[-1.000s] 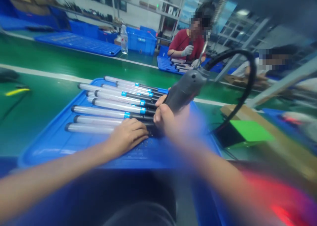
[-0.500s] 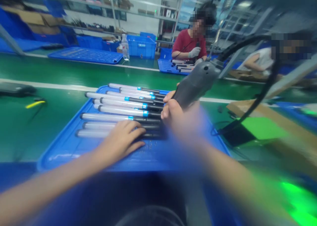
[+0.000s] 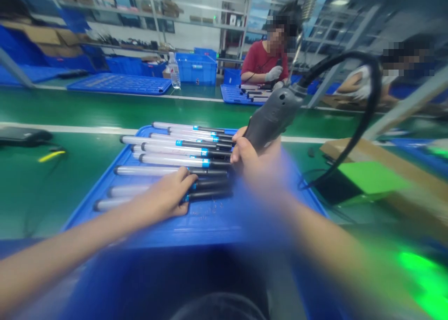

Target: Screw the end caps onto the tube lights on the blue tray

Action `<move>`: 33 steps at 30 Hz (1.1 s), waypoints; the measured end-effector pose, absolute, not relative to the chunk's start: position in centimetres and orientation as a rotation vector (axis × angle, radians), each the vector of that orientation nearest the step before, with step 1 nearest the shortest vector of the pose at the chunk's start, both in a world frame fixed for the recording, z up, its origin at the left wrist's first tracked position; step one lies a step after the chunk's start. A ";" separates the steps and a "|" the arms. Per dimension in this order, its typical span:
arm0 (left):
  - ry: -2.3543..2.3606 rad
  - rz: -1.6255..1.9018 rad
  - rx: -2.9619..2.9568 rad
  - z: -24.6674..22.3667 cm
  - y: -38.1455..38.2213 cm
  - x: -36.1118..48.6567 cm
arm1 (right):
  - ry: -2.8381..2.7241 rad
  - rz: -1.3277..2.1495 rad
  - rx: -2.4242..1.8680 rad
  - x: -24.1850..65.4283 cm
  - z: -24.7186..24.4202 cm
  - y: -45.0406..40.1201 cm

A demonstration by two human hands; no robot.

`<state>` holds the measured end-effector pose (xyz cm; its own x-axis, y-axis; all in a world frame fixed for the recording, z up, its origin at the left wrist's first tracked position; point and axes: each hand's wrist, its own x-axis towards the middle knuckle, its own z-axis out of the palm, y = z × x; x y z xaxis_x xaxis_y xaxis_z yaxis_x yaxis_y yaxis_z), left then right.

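My left hand (image 3: 171, 191) is closed over the two nearest tubes, its fingers on the far side and thumb on the near side. One of these is the front tube (image 3: 210, 195), with a clear left part, blue label and black right end. In my right hand (image 3: 254, 159) is a dark grey electric screwdriver (image 3: 275, 112), held slanted with its black cable (image 3: 376, 86) looping right. Its tip is hidden behind the hand. Several similar tubes (image 3: 171, 160) lie side by side on a blue tray (image 3: 140, 233). Tiny loose pieces, perhaps screws (image 3: 208, 210), are scattered near my left hand.
A bright green box (image 3: 374, 180) stands right of the tray beside cardboard (image 3: 345, 149). Left lie a black device (image 3: 23, 135) and a yellow item (image 3: 52, 156). Across the green bench are a water bottle (image 3: 174, 71), a blue bin (image 3: 196, 69) and two co-workers.
My left hand has moved left and slightly nearer, and its fingers have closed. The two front tubes have slid left with it. My right hand and the screwdriver have barely moved.
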<state>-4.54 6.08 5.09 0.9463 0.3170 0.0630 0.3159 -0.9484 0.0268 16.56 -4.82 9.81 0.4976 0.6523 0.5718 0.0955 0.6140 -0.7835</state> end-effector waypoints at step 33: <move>1.027 -0.071 3.105 9.3 31.6 7.0 | -0.956 0.270 -1.144 19.7 8.0 -7.2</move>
<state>7.04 31.60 9.29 0.8029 0.5962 -0.0002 0.5906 -0.7954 -0.1365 19.74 -7.22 8.00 0.5942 0.6278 0.5028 0.2716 0.4318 -0.8601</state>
